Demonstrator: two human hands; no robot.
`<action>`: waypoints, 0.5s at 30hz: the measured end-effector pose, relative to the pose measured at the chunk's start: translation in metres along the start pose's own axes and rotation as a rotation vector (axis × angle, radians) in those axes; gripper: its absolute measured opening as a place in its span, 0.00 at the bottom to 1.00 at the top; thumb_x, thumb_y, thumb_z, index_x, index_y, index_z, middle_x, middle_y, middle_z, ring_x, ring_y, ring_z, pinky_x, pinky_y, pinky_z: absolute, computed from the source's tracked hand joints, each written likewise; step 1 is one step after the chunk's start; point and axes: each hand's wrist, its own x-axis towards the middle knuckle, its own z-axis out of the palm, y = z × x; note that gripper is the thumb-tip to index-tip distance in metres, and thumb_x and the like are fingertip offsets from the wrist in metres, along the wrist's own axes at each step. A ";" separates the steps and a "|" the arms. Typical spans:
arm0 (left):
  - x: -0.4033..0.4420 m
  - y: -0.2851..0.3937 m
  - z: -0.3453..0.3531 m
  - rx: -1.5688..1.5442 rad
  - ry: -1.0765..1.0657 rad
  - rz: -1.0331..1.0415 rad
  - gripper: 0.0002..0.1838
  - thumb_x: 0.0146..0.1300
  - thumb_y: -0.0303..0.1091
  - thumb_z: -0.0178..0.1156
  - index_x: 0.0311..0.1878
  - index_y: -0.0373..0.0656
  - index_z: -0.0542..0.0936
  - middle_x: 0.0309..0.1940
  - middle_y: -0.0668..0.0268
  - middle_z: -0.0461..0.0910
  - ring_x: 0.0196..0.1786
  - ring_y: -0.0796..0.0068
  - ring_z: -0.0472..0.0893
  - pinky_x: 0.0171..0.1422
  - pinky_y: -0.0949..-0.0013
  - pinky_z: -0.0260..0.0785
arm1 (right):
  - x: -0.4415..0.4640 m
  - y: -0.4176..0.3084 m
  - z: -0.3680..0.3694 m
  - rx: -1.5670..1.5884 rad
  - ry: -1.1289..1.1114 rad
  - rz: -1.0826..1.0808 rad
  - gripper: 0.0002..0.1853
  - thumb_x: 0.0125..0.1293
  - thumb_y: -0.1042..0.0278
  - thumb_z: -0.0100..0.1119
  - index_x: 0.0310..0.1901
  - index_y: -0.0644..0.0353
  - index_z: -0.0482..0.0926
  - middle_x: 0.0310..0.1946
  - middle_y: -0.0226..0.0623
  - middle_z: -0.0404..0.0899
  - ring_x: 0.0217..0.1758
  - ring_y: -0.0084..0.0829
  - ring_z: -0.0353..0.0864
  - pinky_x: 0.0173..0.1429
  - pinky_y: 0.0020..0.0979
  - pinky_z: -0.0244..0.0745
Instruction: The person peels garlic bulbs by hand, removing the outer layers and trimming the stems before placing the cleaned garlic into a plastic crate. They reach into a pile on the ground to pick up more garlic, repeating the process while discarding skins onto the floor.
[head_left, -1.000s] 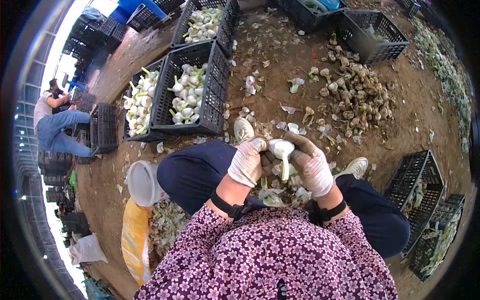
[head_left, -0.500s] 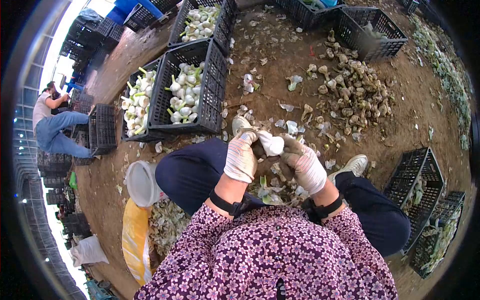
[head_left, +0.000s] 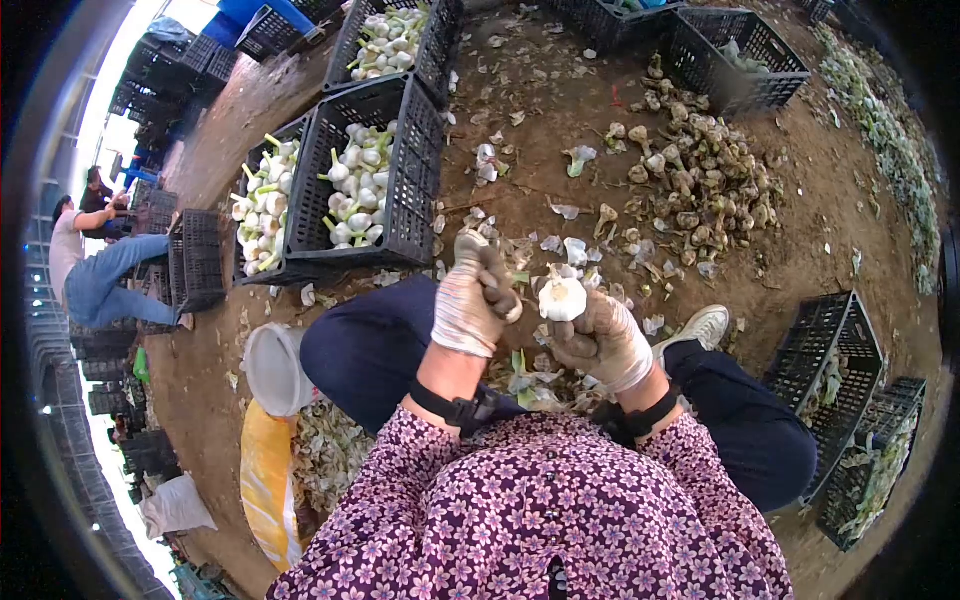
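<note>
Right hand (head_left: pixel 600 340) grips a garlic bulb (head_left: pixel 562 299) near centre; left hand (head_left: pixel 474 292) clenched just beside, contents hidden; black crate (head_left: pixel 418 165) upper left!

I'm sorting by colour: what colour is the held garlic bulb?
White; the garlic bulb shows best in the head view.

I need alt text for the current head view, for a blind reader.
A gloved right hand holds a white garlic bulb, while the curled left hand hovers beside it. Beyond, black crates of white garlic and a brown garlic heap stand on littered ground.
</note>
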 end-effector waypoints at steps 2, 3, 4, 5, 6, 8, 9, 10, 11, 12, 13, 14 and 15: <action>0.010 0.013 -0.013 0.147 -0.069 0.029 0.25 0.71 0.62 0.55 0.28 0.50 0.72 0.18 0.73 0.67 0.16 0.78 0.64 0.20 0.71 0.57 | 0.004 -0.003 -0.005 0.052 -0.102 0.070 0.24 0.58 0.79 0.49 0.59 0.61 0.71 0.29 0.25 0.73 0.17 0.14 0.55 0.22 0.20 0.50; -0.003 0.010 -0.005 0.390 0.015 0.064 0.27 0.68 0.65 0.56 0.36 0.47 0.77 0.26 0.70 0.76 0.23 0.74 0.75 0.25 0.69 0.68 | 0.000 -0.008 -0.002 -0.005 -0.030 0.058 0.25 0.60 0.78 0.49 0.61 0.61 0.72 0.30 0.24 0.74 0.17 0.14 0.58 0.22 0.20 0.52; -0.004 0.005 -0.002 0.427 -0.067 0.063 0.24 0.68 0.56 0.61 0.49 0.43 0.79 0.38 0.67 0.82 0.35 0.74 0.82 0.38 0.71 0.76 | -0.001 -0.011 0.005 -0.004 -0.028 0.060 0.25 0.60 0.78 0.49 0.61 0.61 0.72 0.30 0.24 0.74 0.17 0.14 0.58 0.22 0.20 0.52; -0.007 0.000 0.010 0.502 -0.172 0.093 0.22 0.68 0.50 0.64 0.53 0.41 0.79 0.42 0.66 0.82 0.39 0.75 0.82 0.43 0.72 0.76 | 0.000 -0.014 0.011 -0.165 0.058 0.056 0.21 0.61 0.76 0.53 0.58 0.62 0.74 0.29 0.24 0.74 0.17 0.14 0.59 0.23 0.19 0.53; -0.010 -0.005 0.020 0.575 -0.275 0.125 0.21 0.68 0.43 0.66 0.57 0.40 0.78 0.46 0.65 0.83 0.44 0.75 0.82 0.49 0.73 0.76 | 0.002 -0.015 0.014 -0.327 0.141 0.056 0.18 0.63 0.73 0.57 0.55 0.64 0.76 0.28 0.23 0.74 0.17 0.14 0.59 0.24 0.18 0.54; -0.008 -0.007 0.007 0.667 -0.298 -0.080 0.19 0.63 0.32 0.71 0.55 0.35 0.81 0.47 0.61 0.85 0.46 0.76 0.83 0.53 0.72 0.76 | 0.005 -0.015 0.008 -0.596 0.178 0.044 0.21 0.63 0.75 0.54 0.59 0.61 0.77 0.29 0.22 0.77 0.19 0.12 0.61 0.24 0.18 0.53; -0.007 -0.009 0.008 0.909 -0.238 0.028 0.15 0.63 0.31 0.70 0.51 0.35 0.81 0.45 0.61 0.85 0.47 0.75 0.84 0.53 0.71 0.76 | 0.005 -0.014 0.009 -0.630 0.200 0.032 0.23 0.63 0.74 0.53 0.61 0.60 0.76 0.29 0.22 0.77 0.19 0.12 0.62 0.24 0.18 0.53; -0.008 -0.012 0.010 1.149 -0.168 0.162 0.12 0.64 0.29 0.69 0.47 0.35 0.82 0.42 0.61 0.86 0.48 0.74 0.84 0.53 0.71 0.77 | 0.008 -0.013 0.012 -0.673 0.207 0.008 0.24 0.63 0.74 0.53 0.62 0.60 0.76 0.29 0.23 0.77 0.19 0.12 0.62 0.23 0.18 0.54; 0.005 -0.027 -0.007 1.245 -0.204 0.444 0.08 0.63 0.28 0.67 0.43 0.35 0.82 0.38 0.61 0.85 0.45 0.71 0.84 0.50 0.69 0.77 | 0.013 -0.008 0.010 -0.572 0.254 0.023 0.24 0.63 0.74 0.52 0.62 0.59 0.76 0.28 0.23 0.77 0.18 0.12 0.63 0.23 0.19 0.54; 0.018 -0.041 -0.024 1.331 -0.224 0.730 0.05 0.62 0.27 0.66 0.39 0.36 0.82 0.34 0.60 0.85 0.43 0.67 0.85 0.48 0.67 0.77 | 0.020 -0.001 0.007 -0.469 0.295 0.046 0.23 0.63 0.74 0.52 0.61 0.59 0.76 0.28 0.23 0.77 0.18 0.13 0.63 0.23 0.19 0.55; 0.020 -0.038 -0.021 1.465 -0.136 0.808 0.05 0.61 0.27 0.65 0.38 0.36 0.82 0.31 0.58 0.83 0.41 0.62 0.85 0.46 0.64 0.77 | 0.026 0.002 0.003 -0.458 0.282 0.048 0.23 0.63 0.74 0.52 0.61 0.59 0.77 0.27 0.24 0.78 0.18 0.13 0.63 0.22 0.20 0.55; 0.021 -0.034 -0.018 1.597 -0.039 0.872 0.05 0.59 0.27 0.63 0.36 0.36 0.82 0.29 0.56 0.82 0.39 0.57 0.84 0.44 0.61 0.76 | 0.032 0.003 0.000 -0.443 0.275 0.054 0.23 0.62 0.73 0.52 0.60 0.59 0.78 0.27 0.24 0.78 0.17 0.14 0.64 0.22 0.20 0.55; 0.023 -0.032 -0.020 1.653 0.016 0.885 0.05 0.59 0.28 0.64 0.36 0.36 0.81 0.29 0.54 0.81 0.37 0.54 0.83 0.44 0.58 0.75 | 0.038 0.007 -0.004 -0.456 0.289 0.056 0.22 0.62 0.73 0.52 0.59 0.59 0.78 0.27 0.24 0.78 0.17 0.14 0.64 0.22 0.20 0.55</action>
